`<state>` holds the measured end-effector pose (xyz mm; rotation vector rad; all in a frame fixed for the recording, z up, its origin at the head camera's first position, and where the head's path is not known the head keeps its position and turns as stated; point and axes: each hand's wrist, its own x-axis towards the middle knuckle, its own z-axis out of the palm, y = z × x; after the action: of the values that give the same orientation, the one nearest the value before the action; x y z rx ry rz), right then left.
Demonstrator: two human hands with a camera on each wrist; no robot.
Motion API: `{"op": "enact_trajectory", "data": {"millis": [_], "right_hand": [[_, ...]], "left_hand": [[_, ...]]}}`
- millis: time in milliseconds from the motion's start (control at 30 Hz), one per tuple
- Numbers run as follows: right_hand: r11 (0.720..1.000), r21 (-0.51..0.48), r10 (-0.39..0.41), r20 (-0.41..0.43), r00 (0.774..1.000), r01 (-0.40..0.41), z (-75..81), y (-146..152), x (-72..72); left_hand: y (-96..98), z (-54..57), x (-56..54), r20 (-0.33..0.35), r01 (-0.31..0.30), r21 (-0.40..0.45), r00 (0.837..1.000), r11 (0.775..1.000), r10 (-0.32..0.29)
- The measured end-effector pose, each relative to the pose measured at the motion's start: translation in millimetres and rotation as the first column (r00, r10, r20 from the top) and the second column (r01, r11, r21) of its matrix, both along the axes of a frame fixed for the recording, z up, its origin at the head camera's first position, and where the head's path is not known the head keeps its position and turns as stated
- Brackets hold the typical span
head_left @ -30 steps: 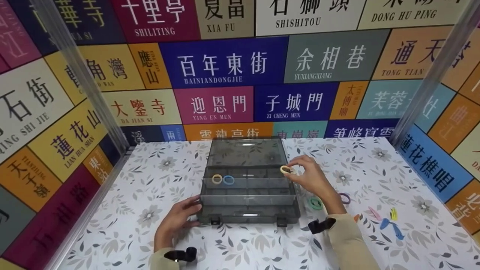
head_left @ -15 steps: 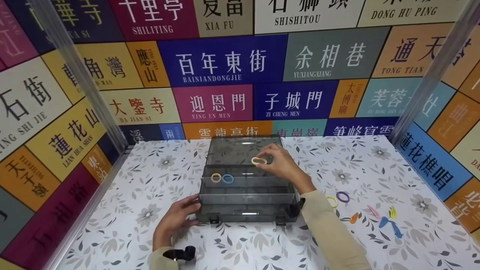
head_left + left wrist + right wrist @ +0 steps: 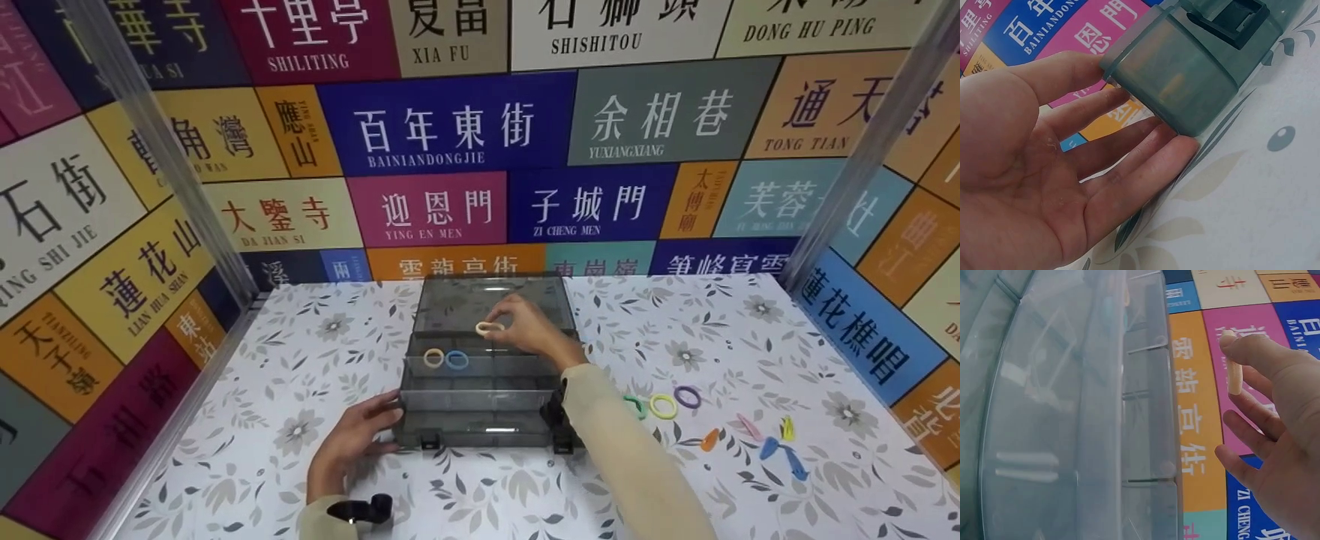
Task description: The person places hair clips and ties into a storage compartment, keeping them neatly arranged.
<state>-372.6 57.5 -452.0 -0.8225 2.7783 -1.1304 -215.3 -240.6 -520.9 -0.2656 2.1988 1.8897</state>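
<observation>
My right hand (image 3: 529,326) pinches a pale yellow hair tie (image 3: 1234,374) between thumb and forefinger, above the back row of compartments in a dark, see-through storage box (image 3: 465,429). In the right wrist view the other fingers spread apart, loosely bent. The box stands with its lid (image 3: 450,304) raised at the back. At the left of its back row sit an orange-beige hair tie (image 3: 425,358) and a blue hair tie (image 3: 457,368). My left hand (image 3: 352,435) touches the box's left front corner with its fingertips, the fingers loosely extended around that side.
To the right of the box lie green (image 3: 639,407), yellow-green and purple hair ties. Farther right are an orange hair clip (image 3: 710,439), a pink hair clip (image 3: 748,426), a yellow hair clip (image 3: 787,428) and blue hair clips (image 3: 796,466). Sign-patterned walls enclose the flowered tabletop.
My right hand has carried the pale yellow hair tie leftward from the box's right side to over its back row. The left hand stays at the corner.
</observation>
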Motion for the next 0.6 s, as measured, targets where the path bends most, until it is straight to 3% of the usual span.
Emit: {"op": "enact_trajectory", "data": {"millis": [367,600], "right_hand": [[0.994,0.056,-0.095,0.108,0.990,0.089,-13.4,-11.3,-6.1],[0.988,0.109,-0.120,0.122,0.985,0.107,-25.7,-11.3,-6.3]], "left_hand": [[0.3,-0.3,2.1,-0.002,0.006,0.005,1.000,1.000,-0.006],[-0.1,0.1,2.1,-0.009,0.005,0.004,1.000,1.000,-0.005]]}}
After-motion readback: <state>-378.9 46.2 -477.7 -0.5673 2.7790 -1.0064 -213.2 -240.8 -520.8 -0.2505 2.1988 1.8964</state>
